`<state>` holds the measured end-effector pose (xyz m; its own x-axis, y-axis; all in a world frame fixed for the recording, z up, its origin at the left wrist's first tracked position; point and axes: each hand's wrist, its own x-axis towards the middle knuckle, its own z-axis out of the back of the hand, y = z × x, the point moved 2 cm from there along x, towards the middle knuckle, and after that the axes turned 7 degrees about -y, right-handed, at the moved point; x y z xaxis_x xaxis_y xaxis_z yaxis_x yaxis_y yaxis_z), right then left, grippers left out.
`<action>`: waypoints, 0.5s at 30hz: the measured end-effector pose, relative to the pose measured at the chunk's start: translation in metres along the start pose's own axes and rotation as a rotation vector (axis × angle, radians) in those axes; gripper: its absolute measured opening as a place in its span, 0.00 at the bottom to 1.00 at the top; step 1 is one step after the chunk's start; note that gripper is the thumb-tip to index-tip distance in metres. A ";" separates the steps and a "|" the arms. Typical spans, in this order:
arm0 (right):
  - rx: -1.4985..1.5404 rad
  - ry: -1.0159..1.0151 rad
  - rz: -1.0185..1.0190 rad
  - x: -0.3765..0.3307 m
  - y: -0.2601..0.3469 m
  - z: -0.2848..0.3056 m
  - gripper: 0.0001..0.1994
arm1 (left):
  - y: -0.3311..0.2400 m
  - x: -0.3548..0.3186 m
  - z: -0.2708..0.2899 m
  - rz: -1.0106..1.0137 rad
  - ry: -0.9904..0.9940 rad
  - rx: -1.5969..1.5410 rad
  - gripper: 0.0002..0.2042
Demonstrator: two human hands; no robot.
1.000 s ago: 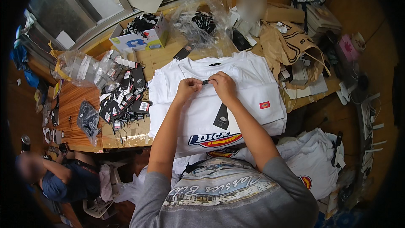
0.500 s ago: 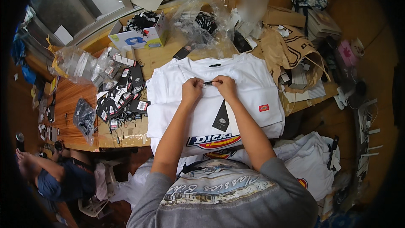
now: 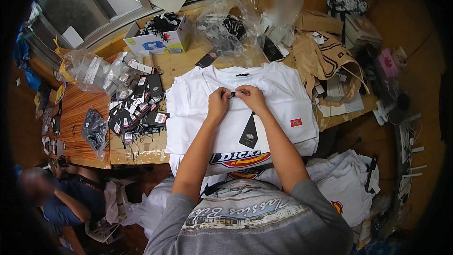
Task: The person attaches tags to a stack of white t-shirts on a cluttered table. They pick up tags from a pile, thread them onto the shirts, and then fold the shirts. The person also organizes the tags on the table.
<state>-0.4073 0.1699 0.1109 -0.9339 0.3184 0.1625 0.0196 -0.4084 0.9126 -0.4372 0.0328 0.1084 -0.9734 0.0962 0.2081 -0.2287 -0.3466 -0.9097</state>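
Note:
A white T-shirt (image 3: 283, 108) lies folded on a pile of others in front of me, with a printed logo along its near edge and a small red patch on its right side. Over its chest my left hand (image 3: 219, 102) and my right hand (image 3: 252, 98) meet, fingertips pinched on the two ends of a short black tag cord (image 3: 233, 94). Below the right hand a black hang tag (image 3: 248, 133) rests on the shirt, a pale strip beside it. Most of the cord is hidden by my fingers.
A heap of black hang tags (image 3: 137, 108) lies left of the shirts. Behind stand a white box (image 3: 158, 42) of black cords and a clear plastic bag (image 3: 222, 23). A tan bag (image 3: 321, 61) sits right; more shirts (image 3: 344, 184) lie lower right. A person (image 3: 71, 198) sits lower left.
My hands have drawn closer together, so less of the black cord shows between them. The seated person at lower left has shifted, head and arm now placed differently.

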 end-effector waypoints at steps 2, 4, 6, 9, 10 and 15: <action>-0.041 0.024 -0.006 0.001 0.004 -0.003 0.06 | -0.004 0.001 -0.002 -0.033 -0.003 -0.019 0.03; -0.177 -0.016 0.047 0.001 0.000 -0.007 0.06 | -0.011 0.002 -0.003 -0.029 0.007 -0.024 0.03; -0.239 -0.052 0.076 0.002 -0.004 -0.008 0.06 | -0.012 0.003 -0.006 -0.006 0.005 -0.071 0.03; -0.230 -0.079 0.080 0.001 -0.005 -0.009 0.06 | -0.007 0.005 -0.011 0.035 -0.020 -0.204 0.05; -0.232 -0.075 0.076 0.000 -0.004 -0.009 0.06 | -0.005 0.007 -0.013 0.035 -0.032 -0.246 0.07; -0.209 -0.058 0.023 0.000 -0.001 -0.007 0.05 | -0.012 0.007 -0.009 -0.097 0.108 -0.083 0.14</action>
<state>-0.4097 0.1643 0.1075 -0.9120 0.3528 0.2093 -0.0391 -0.5828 0.8117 -0.4412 0.0457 0.1174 -0.9384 0.2269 0.2608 -0.3154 -0.2531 -0.9146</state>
